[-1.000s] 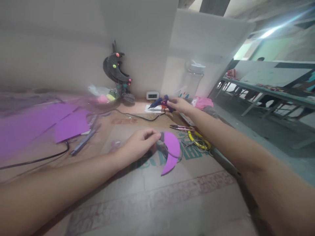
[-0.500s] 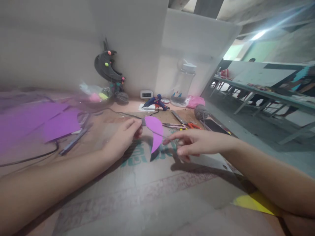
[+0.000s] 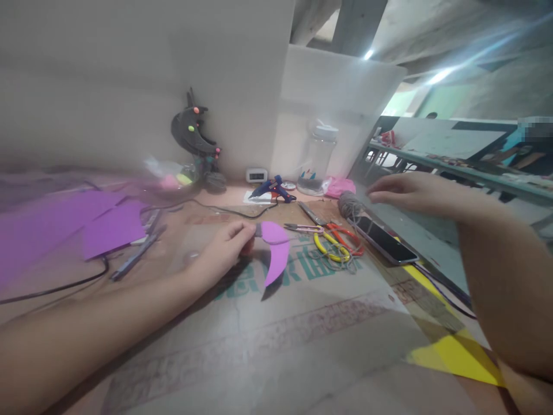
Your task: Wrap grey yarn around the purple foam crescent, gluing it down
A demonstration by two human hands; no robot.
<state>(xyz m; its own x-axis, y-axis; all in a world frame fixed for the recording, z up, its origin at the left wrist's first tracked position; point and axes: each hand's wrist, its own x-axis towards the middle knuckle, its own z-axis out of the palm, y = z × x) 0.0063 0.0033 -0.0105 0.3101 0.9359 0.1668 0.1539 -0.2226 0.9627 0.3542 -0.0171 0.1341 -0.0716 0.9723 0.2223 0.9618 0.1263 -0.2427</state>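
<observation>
My left hand [image 3: 235, 239] is closed, pinching the upper end of a purple crescent-shaped paper piece [image 3: 279, 253]. Grey yarn [image 3: 258, 230] is wound round that end by my fingertips, and a thin strand crosses the paper's face. The crescent's pointed tip hangs downward over the table. Out to the right, my right hand [image 3: 406, 190] is raised beyond the ball of grey yarn [image 3: 349, 204], above a dark phone [image 3: 386, 241]. Its fingers are bent together and blurred; what they hold, if anything, I cannot make out.
Red-handled scissors [image 3: 345, 239], yellow-handled pliers [image 3: 330, 248] and small snips [image 3: 302, 228] lie behind the crescent. A blue glue gun [image 3: 273, 187], a clear bottle [image 3: 317, 161] and purple sheets [image 3: 114, 227] stand or lie further back. Yellow paper [image 3: 462, 357] lies at front right.
My right hand has moved up and to the right, away from the crescent, uncovering the scissors, pliers and phone. My left hand still grips the crescent, slightly lower in view.
</observation>
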